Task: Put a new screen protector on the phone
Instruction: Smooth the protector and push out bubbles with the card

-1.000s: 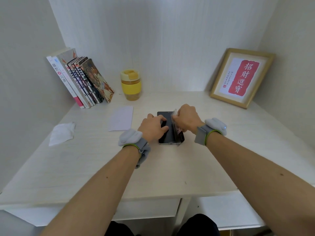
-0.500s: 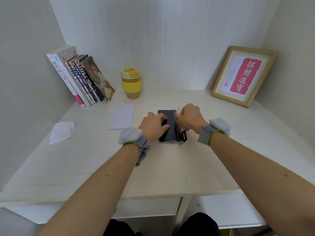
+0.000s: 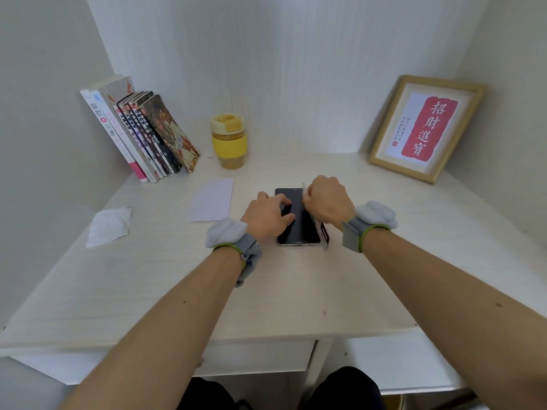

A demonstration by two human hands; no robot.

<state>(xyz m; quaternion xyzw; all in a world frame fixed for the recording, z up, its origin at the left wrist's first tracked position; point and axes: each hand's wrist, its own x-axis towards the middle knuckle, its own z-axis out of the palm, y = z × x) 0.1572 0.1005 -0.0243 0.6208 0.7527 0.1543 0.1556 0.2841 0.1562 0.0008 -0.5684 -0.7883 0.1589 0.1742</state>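
A black phone (image 3: pixel 302 229) lies face up on the pale wooden desk (image 3: pixel 266 291), near its middle. My left hand (image 3: pixel 266 216) rests on the phone's left side, fingers spread and pressing on the screen. My right hand (image 3: pixel 330 202) is closed on a thin clear screen protector (image 3: pixel 323 232), which stands tilted on edge along the phone's right side. Most of the protector is hidden behind my right hand. Both wrists wear grey bands.
A white paper sheet (image 3: pixel 212 199) lies left of the phone and a crumpled white wipe (image 3: pixel 109 226) further left. Leaning books (image 3: pixel 142 134), a yellow cup (image 3: pixel 228 141) and a framed red print (image 3: pixel 426 127) stand along the back wall.
My right hand has shifted slightly right with the protector, showing more of the screen. The left hand stays on the phone. The camera tilted a little.
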